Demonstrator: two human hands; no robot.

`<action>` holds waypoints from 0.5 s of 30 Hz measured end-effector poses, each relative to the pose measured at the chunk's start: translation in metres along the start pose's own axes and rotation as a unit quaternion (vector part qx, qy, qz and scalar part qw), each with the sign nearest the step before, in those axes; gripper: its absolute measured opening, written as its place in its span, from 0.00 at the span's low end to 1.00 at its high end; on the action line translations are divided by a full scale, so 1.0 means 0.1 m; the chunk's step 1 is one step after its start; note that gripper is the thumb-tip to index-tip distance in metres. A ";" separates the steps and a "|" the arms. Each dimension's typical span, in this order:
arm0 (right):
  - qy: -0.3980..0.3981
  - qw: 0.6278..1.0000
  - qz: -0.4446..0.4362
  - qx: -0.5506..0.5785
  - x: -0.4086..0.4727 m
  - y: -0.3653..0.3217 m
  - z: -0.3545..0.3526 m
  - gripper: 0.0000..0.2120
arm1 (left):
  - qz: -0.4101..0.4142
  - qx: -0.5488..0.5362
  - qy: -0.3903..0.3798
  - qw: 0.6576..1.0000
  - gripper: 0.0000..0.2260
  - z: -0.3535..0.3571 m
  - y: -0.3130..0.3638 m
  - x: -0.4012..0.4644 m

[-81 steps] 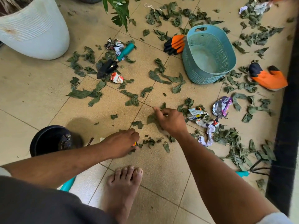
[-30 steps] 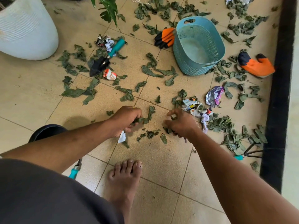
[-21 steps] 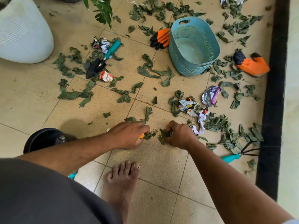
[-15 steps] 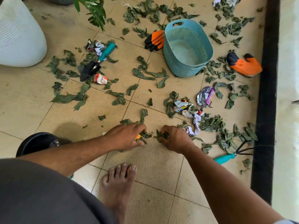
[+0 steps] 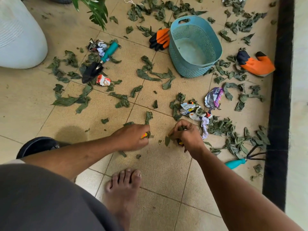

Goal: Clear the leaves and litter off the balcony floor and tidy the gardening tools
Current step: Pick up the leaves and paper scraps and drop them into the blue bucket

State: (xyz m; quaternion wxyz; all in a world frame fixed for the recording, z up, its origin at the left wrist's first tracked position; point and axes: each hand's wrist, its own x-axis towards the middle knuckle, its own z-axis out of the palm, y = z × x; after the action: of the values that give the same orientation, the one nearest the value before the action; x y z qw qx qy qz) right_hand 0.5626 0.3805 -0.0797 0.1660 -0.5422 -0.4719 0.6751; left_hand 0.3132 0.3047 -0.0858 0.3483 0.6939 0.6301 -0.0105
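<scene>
Now gathering: left hand (image 5: 131, 139) and right hand (image 5: 186, 134) each clutch wilted green leaves (image 5: 180, 128); next, the round black bin (image 5: 35, 145).

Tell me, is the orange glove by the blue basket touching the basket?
Touching. In the head view, the orange glove lies against the left outer wall of the blue basket, with no floor visible between its orange cuff and the wall.

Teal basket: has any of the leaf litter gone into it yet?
No, the teal basket shows only its bare pale bottom, while leaves lie scattered on the floor tiles around it.
</scene>
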 end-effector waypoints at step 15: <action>-0.063 0.830 -0.141 -0.535 0.16 0.13 0.14 0.10 | -0.110 -0.244 0.125 0.955 0.20 -0.25 -0.51 -0.17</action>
State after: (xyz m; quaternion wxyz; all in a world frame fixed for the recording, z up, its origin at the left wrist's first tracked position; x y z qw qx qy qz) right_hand 0.5480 0.3800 -0.0999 -0.0867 -0.4298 -0.8404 0.3186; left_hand 0.2545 0.3004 -0.0828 0.4220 0.5099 0.7245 0.1923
